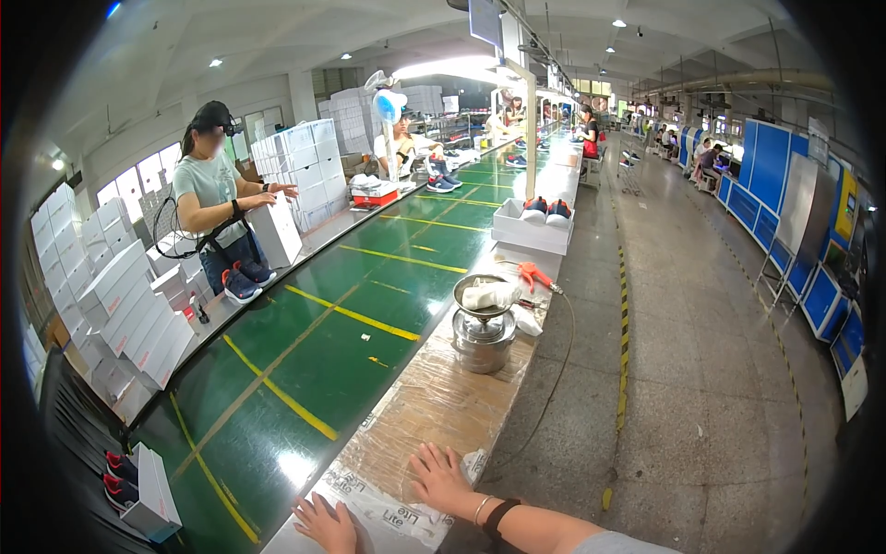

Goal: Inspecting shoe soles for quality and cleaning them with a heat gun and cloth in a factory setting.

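My left hand (pixel 327 526) lies flat with spread fingers on the near end of a workbench (pixel 443 406). To its right, my right hand (pixel 441 478) rests palm down on the same bench, fingers apart, over the edge of a printed plastic sheet (pixel 369 503). Neither hand holds anything. A brown board under clear film covers the bench ahead of them. Farther along stands a round metal pot (pixel 484 342) with a metal bowl on top, and a white cloth (pixel 489 295) lies in the bowl.
A green conveyor belt (pixel 369 319) with yellow lines runs along the left. Beyond it a person (pixel 214 185) stands by sneakers (pixel 247 281) and stacked white boxes (pixel 125 305). An orange air gun (pixel 533 275) with a hose lies past the pot, before a white shoebox (pixel 531 233).
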Tool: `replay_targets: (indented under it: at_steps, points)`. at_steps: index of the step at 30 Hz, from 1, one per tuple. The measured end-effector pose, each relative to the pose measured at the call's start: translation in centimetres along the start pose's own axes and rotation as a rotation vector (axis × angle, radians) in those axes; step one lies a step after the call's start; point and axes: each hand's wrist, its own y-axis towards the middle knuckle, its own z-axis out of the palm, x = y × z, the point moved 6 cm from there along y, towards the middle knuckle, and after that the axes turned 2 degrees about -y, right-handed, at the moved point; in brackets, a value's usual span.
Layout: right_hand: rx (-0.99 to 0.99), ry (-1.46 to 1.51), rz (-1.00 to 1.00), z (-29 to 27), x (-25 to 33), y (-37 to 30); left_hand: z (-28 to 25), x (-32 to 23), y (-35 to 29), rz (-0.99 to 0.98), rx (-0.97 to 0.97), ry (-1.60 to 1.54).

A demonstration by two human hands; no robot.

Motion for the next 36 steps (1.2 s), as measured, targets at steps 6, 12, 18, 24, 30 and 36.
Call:
replay_targets:
  at_steps: [6, 12, 18, 24, 30, 36]
  points:
    - [-0.105, 0.009, -0.005, -0.2, -0.1, -0.1, 0.6, 0.2, 0.3, 0.056, -0.026, -0.035]
    - [-0.076, 0.011, -0.003, -0.6, 0.0, -0.1, 0.2, -0.5, -0.1, 0.073, -0.014, 0.017]
    - [-0.080, 0.024, -0.022, -0.4, 0.2, -0.1, 2.5, 1.9, 0.4, 0.043, -0.088, -0.128]
    - [-0.106, 0.038, -0.031, -0.4, 0.0, 0.0, 2.0, 1.0, 0.2, 0.098, -0.137, -0.131]
    - [-0.100, 0.027, -0.019, -0.2, -0.1, 0.3, 2.3, 1.1, 0.5, 0.081, -0.110, -0.143]
    - [-0.125, 0.001, -0.029, -0.6, -0.2, 0.2, 2.8, 1.1, 0.6, 0.096, -0.135, -0.137]
